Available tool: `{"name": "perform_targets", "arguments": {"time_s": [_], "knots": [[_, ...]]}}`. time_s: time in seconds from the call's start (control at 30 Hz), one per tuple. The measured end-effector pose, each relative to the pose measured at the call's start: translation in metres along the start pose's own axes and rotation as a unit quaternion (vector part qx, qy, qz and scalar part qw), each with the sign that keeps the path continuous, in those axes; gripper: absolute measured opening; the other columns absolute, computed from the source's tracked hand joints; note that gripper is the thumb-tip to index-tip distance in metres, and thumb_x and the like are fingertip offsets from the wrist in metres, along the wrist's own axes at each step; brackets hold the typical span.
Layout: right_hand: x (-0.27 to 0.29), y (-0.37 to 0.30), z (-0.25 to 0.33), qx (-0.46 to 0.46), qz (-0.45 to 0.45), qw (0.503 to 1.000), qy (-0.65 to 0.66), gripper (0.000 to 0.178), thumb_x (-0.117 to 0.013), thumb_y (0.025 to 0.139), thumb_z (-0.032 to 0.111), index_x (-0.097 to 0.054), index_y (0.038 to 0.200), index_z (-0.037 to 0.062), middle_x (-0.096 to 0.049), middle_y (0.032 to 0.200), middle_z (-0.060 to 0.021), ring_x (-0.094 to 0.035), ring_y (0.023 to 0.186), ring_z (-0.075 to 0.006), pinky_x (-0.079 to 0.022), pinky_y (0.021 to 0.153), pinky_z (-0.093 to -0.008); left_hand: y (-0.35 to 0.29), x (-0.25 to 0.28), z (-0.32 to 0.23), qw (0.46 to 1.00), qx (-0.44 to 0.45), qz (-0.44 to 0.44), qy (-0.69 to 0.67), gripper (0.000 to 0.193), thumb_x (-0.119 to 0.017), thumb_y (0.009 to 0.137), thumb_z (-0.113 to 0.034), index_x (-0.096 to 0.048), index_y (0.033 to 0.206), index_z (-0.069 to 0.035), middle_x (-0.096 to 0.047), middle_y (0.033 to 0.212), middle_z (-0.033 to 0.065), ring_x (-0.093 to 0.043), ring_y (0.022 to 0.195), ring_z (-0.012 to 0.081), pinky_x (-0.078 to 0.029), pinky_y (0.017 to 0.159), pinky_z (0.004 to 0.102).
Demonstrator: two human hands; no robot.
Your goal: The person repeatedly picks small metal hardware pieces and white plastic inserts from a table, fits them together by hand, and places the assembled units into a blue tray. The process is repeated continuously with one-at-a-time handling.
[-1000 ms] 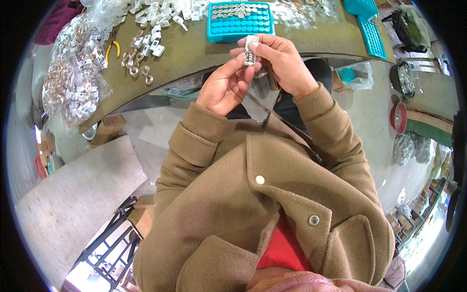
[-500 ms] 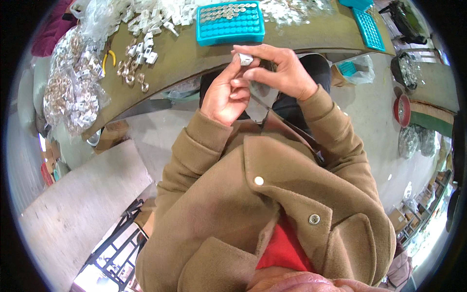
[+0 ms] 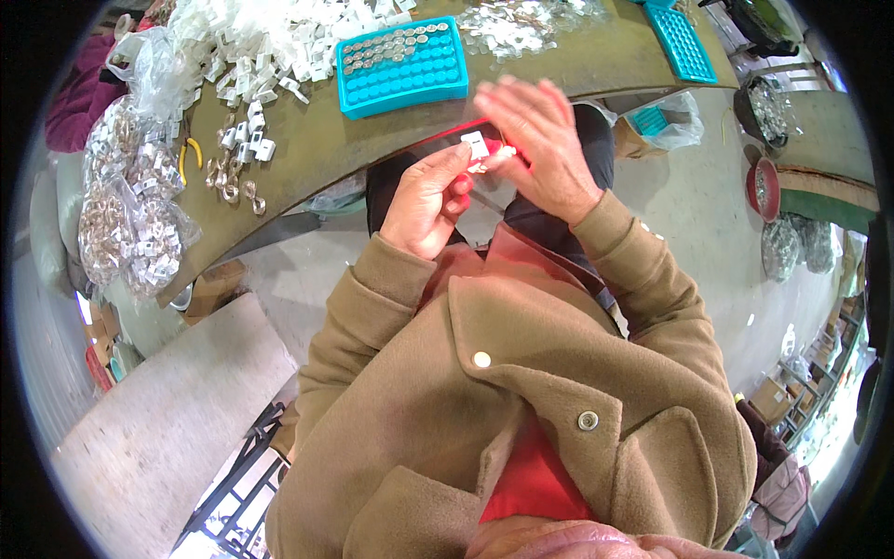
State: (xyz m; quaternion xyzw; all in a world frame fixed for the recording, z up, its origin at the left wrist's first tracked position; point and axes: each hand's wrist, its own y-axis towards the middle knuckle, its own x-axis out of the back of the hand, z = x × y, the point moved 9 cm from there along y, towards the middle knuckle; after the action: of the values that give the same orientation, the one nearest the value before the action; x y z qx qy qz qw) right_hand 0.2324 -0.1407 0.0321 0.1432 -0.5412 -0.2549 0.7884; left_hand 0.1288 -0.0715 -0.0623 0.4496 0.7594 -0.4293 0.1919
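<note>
My left hand point(image 3: 421, 207) pinches a small white plastic case point(image 3: 475, 144) between thumb and fingers, just off the table's front edge. A red glow lies on its fingers and on the coat below. Beside it is my right hand point(image 3: 545, 149), blurred, with its fingers stretched out and its thumb close to the case. Whether that thumb touches it I cannot tell. Beyond the hands stands a turquoise tray point(image 3: 400, 98) with rows of round pockets; silvery coin-like discs point(image 3: 391, 48) fill several of its far rows.
White plastic cases point(image 3: 270, 47) are heaped at the far left. Nearer lie yellow-handled pliers point(image 3: 191, 158) and metal clips point(image 3: 223, 177), beside stuffed clear bags point(image 3: 135, 205). Clear flat pieces point(image 3: 521, 26) spread behind the tray. Another turquoise tray point(image 3: 684, 45) sits at the right end.
My right hand has lifted its fingertips off the white case, fingers now straightened. A red glow has appeared around the hands and on the coat. The view has shifted slightly.
</note>
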Motion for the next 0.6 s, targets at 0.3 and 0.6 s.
{"name": "perform_targets", "arguments": {"time_s": [0.3,0.6], "knots": [[-0.006,0.0,-0.039,-0.047,-0.013,0.991,-0.126,0.041,-0.074,0.079,0.028,-0.068,0.119,0.0187,-0.051,0.14,-0.0056,-0.037,0.138,-0.028,-0.019,0.116,-0.0481,0.005,-0.011,-0.015,0.983,-0.109,0.011,0.148,0.03,-0.057,0.1,-0.023,-0.062,0.118,0.001,-0.069,0.105,0.0074,-0.063,0.093,0.0141,-0.051,0.084,0.0288],[0.02,-0.001,-0.038,-0.01,-0.168,0.985,0.042,0.014,-0.072,0.075,0.005,-0.071,0.088,0.0093,-0.069,0.087,-0.0012,-0.063,0.079,-0.0244,-0.05,0.075,-0.0359,0.012,0.001,-0.002,0.999,-0.036,0.005,0.035,0.039,-0.046,0.104,-0.029,-0.059,0.121,0.003,-0.067,0.098,0.0087,-0.066,0.091,0.0194,-0.057,0.084,0.0422]]}}
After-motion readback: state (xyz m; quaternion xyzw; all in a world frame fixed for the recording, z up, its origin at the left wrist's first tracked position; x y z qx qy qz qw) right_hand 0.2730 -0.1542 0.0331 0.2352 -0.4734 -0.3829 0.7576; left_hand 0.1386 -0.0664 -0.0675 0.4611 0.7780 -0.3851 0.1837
